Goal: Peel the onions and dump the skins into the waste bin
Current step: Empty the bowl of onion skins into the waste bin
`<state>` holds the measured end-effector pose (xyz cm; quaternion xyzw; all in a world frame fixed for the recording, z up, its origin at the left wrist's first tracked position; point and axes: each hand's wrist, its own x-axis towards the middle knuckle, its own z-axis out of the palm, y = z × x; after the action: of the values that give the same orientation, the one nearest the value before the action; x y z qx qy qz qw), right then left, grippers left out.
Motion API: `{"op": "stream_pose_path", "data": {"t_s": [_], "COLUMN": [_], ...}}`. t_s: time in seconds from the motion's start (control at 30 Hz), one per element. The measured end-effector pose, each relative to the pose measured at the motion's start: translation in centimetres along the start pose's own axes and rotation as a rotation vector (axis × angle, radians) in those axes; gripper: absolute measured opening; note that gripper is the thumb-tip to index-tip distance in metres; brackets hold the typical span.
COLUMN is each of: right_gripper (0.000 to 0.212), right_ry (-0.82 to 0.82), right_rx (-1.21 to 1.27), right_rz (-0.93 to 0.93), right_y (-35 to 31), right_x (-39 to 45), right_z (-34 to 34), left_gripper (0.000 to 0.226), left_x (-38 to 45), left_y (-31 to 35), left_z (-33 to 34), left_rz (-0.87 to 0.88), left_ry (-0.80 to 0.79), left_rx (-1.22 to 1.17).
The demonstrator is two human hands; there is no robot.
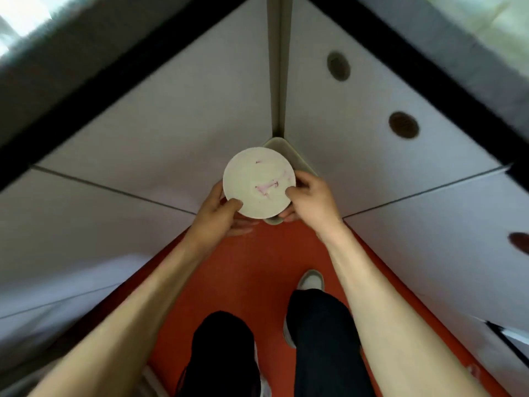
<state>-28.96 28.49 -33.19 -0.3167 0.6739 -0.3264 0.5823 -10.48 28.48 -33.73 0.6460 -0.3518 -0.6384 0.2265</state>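
Both hands, left hand (221, 214) and right hand (310, 200), pinch the plate (259, 181) rim above the waste bin (300, 161) beyond them; tilted carelessly, leftover skin scraps (267, 189) could miss onto the floor (257, 267).

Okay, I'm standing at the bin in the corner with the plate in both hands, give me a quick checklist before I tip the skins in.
1. Both hands grip the plate: ok, left hand at its near-left edge, right hand at its right edge.
2. Plate over the waste bin: ok, it covers most of the opening in the corner.
3. Skins on the plate: only a few purple scraps and smears show; cannot tell whether it has been tipped already.
4. Bin open or lidded: cannot tell, the plate hides it.
5. Footing: ok, shoe flat on the red floor, short of the bin.
6. Image blurred by motion: not ok for fine detail.
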Motion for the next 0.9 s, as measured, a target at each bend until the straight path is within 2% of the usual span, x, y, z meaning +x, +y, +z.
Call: {"op": "stream_pose_path", "data": {"t_s": [0.13, 0.27, 0.47, 0.67, 0.77, 0.9], "right_gripper": [0.013, 0.011, 0.015, 0.015, 0.014, 0.013], "right_ry": [-0.027, 0.025, 0.034, 0.106, 0.177, 0.317], "right_rx": [0.151, 0.078, 0.031, -0.067, -0.095, -0.118], "right_rz": [0.053, 0.003, -0.131, -0.177, -0.161, -0.15], "right_y": [-8.3, -16.0, -27.8, -35.4, -37.5, -40.6], "right_x": [-7.2, -12.5, -16.1, -15.6, -14.7, -12.9], "right_z": [-3.1, -5.5, -7.4, -7.7, -7.8, -7.2], "left_gripper": [0.049, 0.045, 0.035, 0.029, 0.029, 0.042], "left_x": [-9.0, -17.7, -24.9, -22.8, -19.4, -13.4], "left_y": [7.8, 14.8, 22.8, 30.8, 34.1, 38.7], "left_z": [-0.7, -1.8, -2.4, -3.2, -3.1, -2.5], "left_rz": [-0.038, -0.062, -0.035, 0.089, 0.129, 0.113], "left_ry": [0.045, 0.062, 0.063, 0.051, -0.014, -0.157], "left_rx": [-0.101, -0.164, -0.362, -0.407, -0.398, -0.337]}}
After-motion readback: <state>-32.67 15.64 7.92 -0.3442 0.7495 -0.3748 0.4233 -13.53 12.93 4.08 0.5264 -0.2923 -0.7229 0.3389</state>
